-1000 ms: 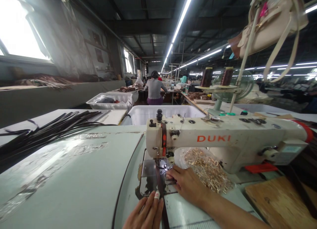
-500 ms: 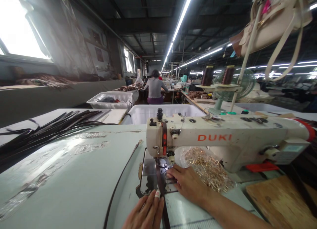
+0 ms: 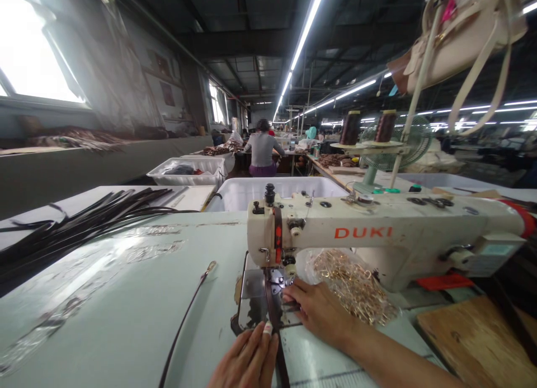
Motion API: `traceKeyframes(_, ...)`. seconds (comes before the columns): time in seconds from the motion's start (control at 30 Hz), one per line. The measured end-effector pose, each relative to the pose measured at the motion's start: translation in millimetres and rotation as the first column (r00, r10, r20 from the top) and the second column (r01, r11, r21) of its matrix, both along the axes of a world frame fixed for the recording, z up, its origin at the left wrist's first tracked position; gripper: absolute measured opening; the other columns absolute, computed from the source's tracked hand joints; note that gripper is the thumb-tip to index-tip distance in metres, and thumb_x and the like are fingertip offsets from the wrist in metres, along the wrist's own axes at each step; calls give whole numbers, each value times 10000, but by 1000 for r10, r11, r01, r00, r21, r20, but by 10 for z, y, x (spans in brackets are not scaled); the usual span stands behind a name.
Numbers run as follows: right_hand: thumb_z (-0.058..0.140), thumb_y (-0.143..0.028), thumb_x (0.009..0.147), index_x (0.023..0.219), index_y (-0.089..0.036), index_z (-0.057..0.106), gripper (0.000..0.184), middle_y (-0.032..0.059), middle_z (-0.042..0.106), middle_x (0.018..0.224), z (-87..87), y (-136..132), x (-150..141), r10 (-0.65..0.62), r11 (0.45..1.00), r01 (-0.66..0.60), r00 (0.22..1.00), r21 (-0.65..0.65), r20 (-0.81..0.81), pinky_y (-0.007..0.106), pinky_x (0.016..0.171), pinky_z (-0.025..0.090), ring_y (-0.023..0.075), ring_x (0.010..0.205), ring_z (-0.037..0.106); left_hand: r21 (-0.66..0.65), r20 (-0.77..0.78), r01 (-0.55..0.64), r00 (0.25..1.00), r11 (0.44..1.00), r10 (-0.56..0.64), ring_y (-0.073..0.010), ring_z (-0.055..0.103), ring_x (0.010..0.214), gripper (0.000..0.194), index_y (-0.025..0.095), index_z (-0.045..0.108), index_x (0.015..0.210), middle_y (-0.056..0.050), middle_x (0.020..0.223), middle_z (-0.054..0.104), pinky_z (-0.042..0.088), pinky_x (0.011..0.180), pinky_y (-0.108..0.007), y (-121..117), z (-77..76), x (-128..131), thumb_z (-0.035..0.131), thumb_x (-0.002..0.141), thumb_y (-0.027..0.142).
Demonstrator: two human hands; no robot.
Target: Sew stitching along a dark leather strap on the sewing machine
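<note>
One thin cord (image 3: 192, 299) has slid closer across the big table (image 3: 126, 321). Under the sewing machine (image 3: 411, 220) lies a dark strap (image 3: 273, 307). Left hand (image 3: 247, 357): fingers together against it. Right hand (image 3: 315, 311): can't tell if its fingers pinch anything. That strap looks light and bendy; hold its edges flat.

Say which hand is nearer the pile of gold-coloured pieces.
Right. The right hand is beside the pile; the left hand is farther, lower in view, by the dark strap.
</note>
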State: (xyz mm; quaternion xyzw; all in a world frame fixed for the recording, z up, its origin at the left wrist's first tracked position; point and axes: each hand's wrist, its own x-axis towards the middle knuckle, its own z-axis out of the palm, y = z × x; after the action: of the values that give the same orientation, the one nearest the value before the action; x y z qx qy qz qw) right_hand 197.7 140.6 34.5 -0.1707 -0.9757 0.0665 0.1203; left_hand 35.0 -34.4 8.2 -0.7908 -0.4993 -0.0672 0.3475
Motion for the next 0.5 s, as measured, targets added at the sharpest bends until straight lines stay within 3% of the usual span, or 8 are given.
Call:
traceKeyframes(0.27,584,-46,817,1080,-233,561,324,-17,615,1055,-25,6,2,1,1000,-1,1000,7,3,295,694,399,207,865,625,24,31,-24,999,999,23,-209,652,1026,347,93,591,1167,-89,1120,693,503,897,-256,11,-90,14,451,853,47)
traceKeyframes(0.5,589,-88,857,1069,-226,567,254,-11,620,1038,19,-3,7,5,1000,-5,1000,8,16,287,678,410,201,861,631,-35,66,-45,997,998,47,-201,643,1048,308,124,607,1175,-75,1155,684,507,904,-252,-18,-17,34,464,902,147)
